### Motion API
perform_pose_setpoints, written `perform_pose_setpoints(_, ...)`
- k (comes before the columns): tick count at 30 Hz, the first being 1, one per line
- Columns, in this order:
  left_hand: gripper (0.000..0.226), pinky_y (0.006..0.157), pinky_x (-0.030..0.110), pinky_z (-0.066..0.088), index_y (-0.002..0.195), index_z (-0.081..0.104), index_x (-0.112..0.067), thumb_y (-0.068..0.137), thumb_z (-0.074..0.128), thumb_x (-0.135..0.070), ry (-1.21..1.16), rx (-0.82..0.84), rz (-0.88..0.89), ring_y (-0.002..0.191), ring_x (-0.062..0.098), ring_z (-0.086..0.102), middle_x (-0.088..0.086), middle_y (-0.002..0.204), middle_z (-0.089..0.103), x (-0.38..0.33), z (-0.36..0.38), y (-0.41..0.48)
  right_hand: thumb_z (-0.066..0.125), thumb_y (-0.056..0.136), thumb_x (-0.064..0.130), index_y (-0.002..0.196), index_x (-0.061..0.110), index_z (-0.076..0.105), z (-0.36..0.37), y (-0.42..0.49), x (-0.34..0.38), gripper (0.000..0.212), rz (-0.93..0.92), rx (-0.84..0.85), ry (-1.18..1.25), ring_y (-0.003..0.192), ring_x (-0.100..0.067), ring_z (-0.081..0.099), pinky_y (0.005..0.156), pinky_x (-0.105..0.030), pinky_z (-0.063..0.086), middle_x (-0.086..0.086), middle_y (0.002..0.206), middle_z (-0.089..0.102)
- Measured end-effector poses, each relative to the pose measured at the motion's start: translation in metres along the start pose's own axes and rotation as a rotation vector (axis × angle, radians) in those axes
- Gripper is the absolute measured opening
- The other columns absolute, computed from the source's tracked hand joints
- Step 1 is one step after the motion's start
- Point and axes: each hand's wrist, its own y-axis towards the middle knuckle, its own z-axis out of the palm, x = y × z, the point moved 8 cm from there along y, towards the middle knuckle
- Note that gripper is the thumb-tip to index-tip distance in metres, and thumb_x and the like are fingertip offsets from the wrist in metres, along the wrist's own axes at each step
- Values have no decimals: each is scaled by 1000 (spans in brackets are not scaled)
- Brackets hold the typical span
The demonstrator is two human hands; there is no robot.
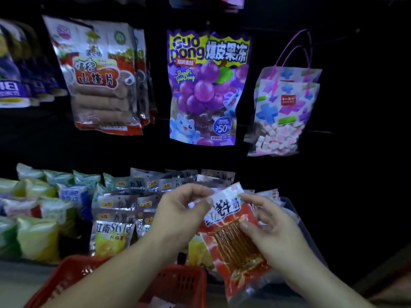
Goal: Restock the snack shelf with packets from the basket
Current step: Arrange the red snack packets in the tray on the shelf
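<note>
Dim snack display: a black back panel, a crowded lower shelf, and one red packet held up in front of it.

A matte black back panel (111, 152) fills the view. Hanging on it are clear-windowed packs of brown hawthorn rolls (97, 78), a glossy purple grape-jelly pouch (206, 90) and a pastel bag of marshmallow cubes with thin pink cord handles (284, 112). Below runs the snack shelf (22, 270), packed with rows of crinkly silver foil packets (115, 218) and puffy green-and-yellow pillow packs (37, 236). A red plastic mesh basket (71, 276) sits at the bottom edge, under the forearms. Above it, in front of the shelf, is a shiny red-and-white flat packet of ridged brown strips (235, 241), tilted. The left hand (182, 210) has its grip pinching the top-left corner, and the right hand (273, 225) has its grip curled round the right edge.
</note>
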Motion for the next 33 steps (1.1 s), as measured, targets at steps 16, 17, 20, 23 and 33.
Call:
perform_pose_setpoints(16, 84, 57, 22, 47, 143, 32, -63, 92, 73, -10, -96, -32, -44, 63, 13, 59, -10, 86, 66, 3, 17, -22, 73, 94, 10, 140, 64, 40, -5, 18, -14, 79, 20, 12, 85, 99, 18, 60, 81, -10, 52, 25, 125, 59)
perform_pose_setpoints(17, 79, 59, 24, 51, 142, 36, -60, 93, 73, -11, -102, -70, -45, 69, 14, 64, -6, 90, 69, 2, 13, -21, 74, 92, 6, 144, 64, 36, -2, 17, -15, 87, 22, 65, 91, 98, 10, 65, 76, -9, 54, 21, 129, 59)
perform_pose_setpoints(20, 34, 72, 28, 60, 118, 69, -37, 94, 71, -13, -73, -55, -82, 82, 16, 72, -1, 95, 75, 4, 13, -17, 73, 89, -4, 142, 55, 47, -3, 17, -16, 83, 28, 53, 164, 92, 0, 72, 61, -17, 57, 21, 121, 66)
perform_pose_setpoints(23, 29, 66, 25, 59, 111, 73, -28, 91, 73, -7, -94, 90, -180, 72, 23, 72, -8, 98, 77, 10, 28, -22, 75, 88, -3, 121, 49, 67, -19, 26, -24, 63, 35, -123, 193, 105, -24, 72, 66, -34, 63, 15, 129, 63)
perform_pose_setpoints(33, 65, 80, 26, 61, 130, 53, -47, 87, 78, -6, -122, 191, -153, 85, 16, 76, -38, 111, 64, 0, 32, -26, 62, 91, -17, 134, 43, 64, -15, 31, -31, 75, 50, 148, 234, 144, -21, 47, 107, -49, 52, 13, 150, 55)
